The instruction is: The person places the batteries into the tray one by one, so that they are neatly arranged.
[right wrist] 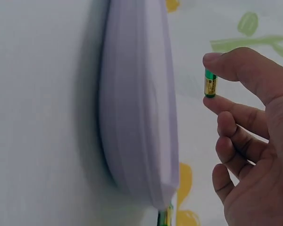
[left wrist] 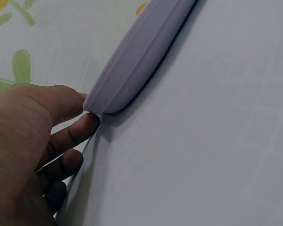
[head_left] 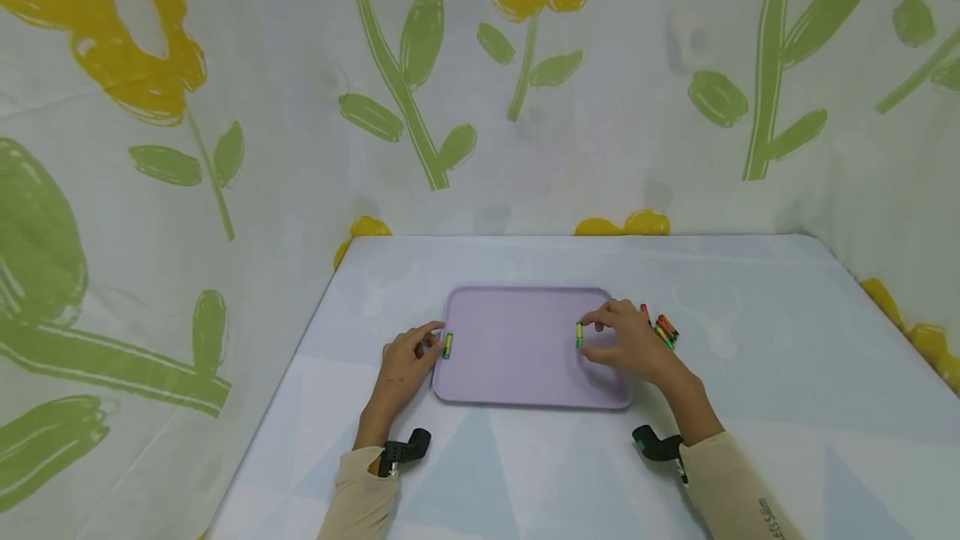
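Observation:
The left hand [head_left: 406,372] is at the left rim of the purple tray [head_left: 517,403]; the left wrist view shows its thumb and index finger pinching the tray's edge [left wrist: 132,61]. Just inside that rim, a green battery [head_left: 447,346] lies beside the fingertips. Over the right part of the tray, the right hand [head_left: 633,344] holds another green battery [head_left: 579,334] upright. In the right wrist view, this green and gold battery [right wrist: 210,84] is pinched by its ends between thumb and index finger, with the other fingers of the hand [right wrist: 259,127] curled loosely.
Several red and green batteries [head_left: 666,328] lie on the table [head_left: 750,340] just right of the tray, partly behind the right hand. One battery end [right wrist: 164,217] shows below the tray in the right wrist view. A flowered cloth [head_left: 600,148] hangs behind the table.

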Motion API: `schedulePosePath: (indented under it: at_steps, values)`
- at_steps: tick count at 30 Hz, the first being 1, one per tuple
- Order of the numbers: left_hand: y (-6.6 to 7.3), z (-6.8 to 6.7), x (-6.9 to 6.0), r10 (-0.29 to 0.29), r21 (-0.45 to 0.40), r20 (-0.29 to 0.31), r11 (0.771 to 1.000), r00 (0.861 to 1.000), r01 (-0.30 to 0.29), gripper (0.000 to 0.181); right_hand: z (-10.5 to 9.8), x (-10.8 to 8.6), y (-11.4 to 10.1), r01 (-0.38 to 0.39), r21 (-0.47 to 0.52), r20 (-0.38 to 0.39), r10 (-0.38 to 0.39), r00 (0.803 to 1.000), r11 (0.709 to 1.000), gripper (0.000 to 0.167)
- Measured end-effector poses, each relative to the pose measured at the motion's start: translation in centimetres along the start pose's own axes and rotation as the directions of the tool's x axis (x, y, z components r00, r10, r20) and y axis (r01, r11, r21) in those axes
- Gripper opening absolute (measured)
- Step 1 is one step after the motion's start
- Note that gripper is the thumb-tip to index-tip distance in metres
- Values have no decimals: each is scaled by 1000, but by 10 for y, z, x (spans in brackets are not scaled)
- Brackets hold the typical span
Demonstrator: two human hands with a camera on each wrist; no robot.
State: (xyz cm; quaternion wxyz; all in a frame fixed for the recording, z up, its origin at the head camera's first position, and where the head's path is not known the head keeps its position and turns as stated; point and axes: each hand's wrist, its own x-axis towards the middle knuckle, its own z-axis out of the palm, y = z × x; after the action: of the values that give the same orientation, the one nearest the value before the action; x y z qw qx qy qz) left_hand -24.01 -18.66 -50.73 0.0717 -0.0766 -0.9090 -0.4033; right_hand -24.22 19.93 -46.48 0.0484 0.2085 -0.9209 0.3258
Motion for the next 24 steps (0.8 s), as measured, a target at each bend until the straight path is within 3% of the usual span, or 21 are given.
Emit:
schedulePosePath:
  at_steps: [10, 24]
  values:
    - [-3, 2, 1, 43, 25, -26, 999, 999, -42, 33, 23, 11, -17, 22, 4, -8, -22, 1000, 1000, 32]
    - [-2, 1, 0, 54, 23, -26, 998, 998, -53, 32, 47, 25, -41, 54, 65, 6, -55, 998, 996, 33]
